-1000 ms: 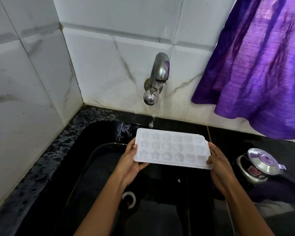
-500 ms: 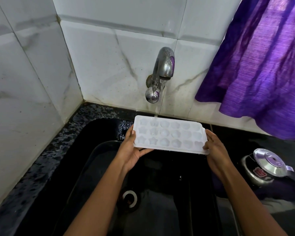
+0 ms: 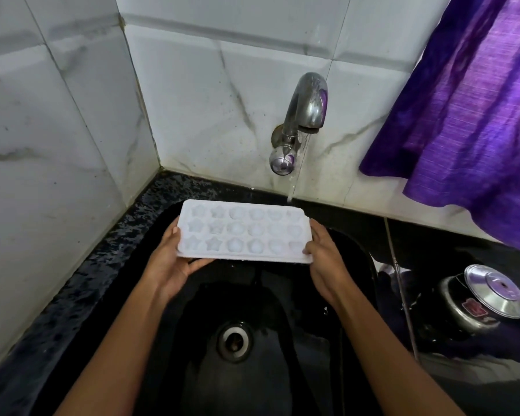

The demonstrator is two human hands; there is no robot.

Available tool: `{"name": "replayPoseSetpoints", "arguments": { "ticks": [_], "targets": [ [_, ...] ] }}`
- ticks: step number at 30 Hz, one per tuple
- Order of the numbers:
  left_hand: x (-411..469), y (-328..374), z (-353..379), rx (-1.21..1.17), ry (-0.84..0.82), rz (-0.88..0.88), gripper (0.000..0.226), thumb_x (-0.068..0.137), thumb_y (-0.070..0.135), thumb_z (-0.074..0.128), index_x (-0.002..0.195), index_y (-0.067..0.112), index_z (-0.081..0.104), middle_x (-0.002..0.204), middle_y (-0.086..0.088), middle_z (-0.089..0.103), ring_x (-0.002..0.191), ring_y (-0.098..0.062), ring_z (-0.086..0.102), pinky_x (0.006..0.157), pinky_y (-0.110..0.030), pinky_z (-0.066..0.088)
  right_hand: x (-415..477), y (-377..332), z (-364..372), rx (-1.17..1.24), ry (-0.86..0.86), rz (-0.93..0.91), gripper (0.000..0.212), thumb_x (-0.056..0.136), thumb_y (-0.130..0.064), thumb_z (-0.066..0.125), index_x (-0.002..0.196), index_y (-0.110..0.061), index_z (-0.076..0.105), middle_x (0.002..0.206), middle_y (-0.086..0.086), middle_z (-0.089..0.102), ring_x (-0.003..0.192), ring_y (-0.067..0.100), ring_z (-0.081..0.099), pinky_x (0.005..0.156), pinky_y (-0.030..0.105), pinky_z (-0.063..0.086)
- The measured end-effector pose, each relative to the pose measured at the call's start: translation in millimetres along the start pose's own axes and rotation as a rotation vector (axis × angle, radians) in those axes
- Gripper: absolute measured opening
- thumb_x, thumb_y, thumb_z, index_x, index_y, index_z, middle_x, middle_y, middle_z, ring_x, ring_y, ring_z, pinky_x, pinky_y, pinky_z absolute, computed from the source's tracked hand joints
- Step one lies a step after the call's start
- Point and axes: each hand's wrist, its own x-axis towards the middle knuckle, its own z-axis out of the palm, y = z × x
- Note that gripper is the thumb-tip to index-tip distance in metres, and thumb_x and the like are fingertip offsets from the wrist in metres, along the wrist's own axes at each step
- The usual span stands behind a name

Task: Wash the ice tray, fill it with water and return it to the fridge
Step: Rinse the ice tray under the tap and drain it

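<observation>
White ice tray (image 3: 243, 233): gripped at its short ends between left hand (image 3: 171, 263) and right hand (image 3: 324, 262), over black sink (image 3: 357, 256). Tap (image 3: 303, 115) beyond, water stream (image 3: 294, 181) meeting tray's far right corner.

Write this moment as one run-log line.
ice tray: over sink | left hand: grips left end | right hand: grips right end | tap: running, stream at tray's far right corner

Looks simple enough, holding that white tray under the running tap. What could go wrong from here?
1. The water stream from the tap lands near the far right corner of the ice tray, so it may splash off the rim rather than fill the cells.
2. The left hand and right hand hold only its short ends; wet, it could slip into the sink.
</observation>
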Motion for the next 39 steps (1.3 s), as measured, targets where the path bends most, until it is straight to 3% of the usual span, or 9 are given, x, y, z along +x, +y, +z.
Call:
{"name": "replayPoseSetpoints", "arguments": {
  "ticks": [3, 10, 15, 18, 23, 28, 31, 34, 39],
  "targets": [
    [-1, 8, -19, 0.011, 0.029, 0.016, 0.037, 0.102, 0.025, 0.031, 0.136, 0.024, 0.044, 0.123, -0.004, 0.059, 0.110, -0.026, 0.057, 0.056, -0.037, 0.058, 1, 2, 18, 0.009, -0.046, -0.003, 0.061, 0.077, 0.018, 0.031, 0.128, -0.012, 0.048, 0.112, -0.001, 0.061, 0.099, 0.011, 0.060, 0.076, 0.021, 0.048],
    [-8, 16, -39, -0.049, 0.052, 0.059, 0.029, 0.101, 0.027, 0.030, 0.119, 0.026, 0.054, 0.118, -0.001, 0.061, 0.106, -0.022, 0.058, 0.058, -0.036, 0.059, 4, 2, 42, 0.044, -0.105, 0.005, 0.062, 0.077, 0.018, 0.031, 0.128, -0.013, 0.049, 0.113, 0.001, 0.061, 0.101, 0.014, 0.059, 0.077, 0.024, 0.047],
    [-1, 16, -30, -0.070, 0.051, 0.034, 0.036, 0.102, 0.027, 0.031, 0.132, 0.021, 0.048, 0.125, -0.005, 0.060, 0.108, -0.024, 0.059, 0.059, -0.038, 0.059, 5, -9, 38, 0.073, -0.057, 0.015, 0.058, 0.080, 0.017, 0.031, 0.122, -0.018, 0.050, 0.107, -0.004, 0.061, 0.099, 0.014, 0.058, 0.082, 0.024, 0.048],
    [3, 13, -17, -0.066, 0.003, 0.030, 0.036, 0.101, 0.028, 0.033, 0.133, 0.020, 0.049, 0.124, -0.005, 0.061, 0.101, -0.021, 0.065, 0.059, -0.036, 0.058, 7, -15, 28, 0.097, -0.014, 0.016, 0.052, 0.080, 0.018, 0.030, 0.108, -0.018, 0.056, 0.096, -0.008, 0.063, 0.089, 0.009, 0.060, 0.078, 0.022, 0.047],
    [11, 3, 10, -0.037, -0.066, 0.021, 0.038, 0.100, 0.026, 0.035, 0.135, 0.017, 0.047, 0.124, -0.008, 0.061, 0.097, -0.019, 0.067, 0.060, -0.036, 0.058, 7, -21, 1, 0.129, 0.068, 0.025, 0.056, 0.081, 0.018, 0.030, 0.123, -0.014, 0.050, 0.099, -0.005, 0.062, 0.088, 0.009, 0.059, 0.074, 0.021, 0.047],
    [15, -10, 35, -0.053, -0.109, -0.007, 0.031, 0.100, 0.026, 0.036, 0.125, 0.020, 0.053, 0.110, -0.003, 0.067, 0.088, -0.017, 0.070, 0.057, -0.035, 0.057, 6, -25, -25, 0.133, 0.143, 0.019, 0.057, 0.080, 0.018, 0.030, 0.129, -0.007, 0.048, 0.106, 0.000, 0.062, 0.089, 0.010, 0.059, 0.072, 0.021, 0.047],
    [15, -18, 48, -0.066, -0.122, -0.036, 0.027, 0.100, 0.026, 0.036, 0.116, 0.020, 0.056, 0.103, -0.002, 0.071, 0.087, -0.019, 0.070, 0.057, -0.037, 0.058, 8, -23, -41, 0.125, 0.204, 0.017, 0.062, 0.078, 0.017, 0.031, 0.135, -0.004, 0.044, 0.128, 0.009, 0.056, 0.108, 0.021, 0.057, 0.090, 0.031, 0.048],
    [13, -26, 62, -0.105, -0.110, -0.095, 0.026, 0.101, 0.027, 0.035, 0.107, 0.015, 0.058, 0.093, -0.006, 0.072, 0.080, -0.022, 0.071, 0.056, -0.040, 0.058, 7, -21, -59, 0.097, 0.259, 0.018, 0.063, 0.077, 0.017, 0.032, 0.136, -0.005, 0.044, 0.132, 0.011, 0.054, 0.118, 0.026, 0.053, 0.102, 0.039, 0.042],
    [10, -37, 85, -0.066, -0.139, -0.136, 0.030, 0.101, 0.030, 0.034, 0.104, 0.013, 0.059, 0.088, -0.006, 0.073, 0.077, -0.022, 0.071, 0.054, -0.037, 0.057, 3, -18, -85, 0.128, 0.302, -0.013, 0.065, 0.076, 0.019, 0.031, 0.135, -0.003, 0.044, 0.129, 0.011, 0.055, 0.113, 0.023, 0.053, 0.092, 0.029, 0.043]
  ]
}}
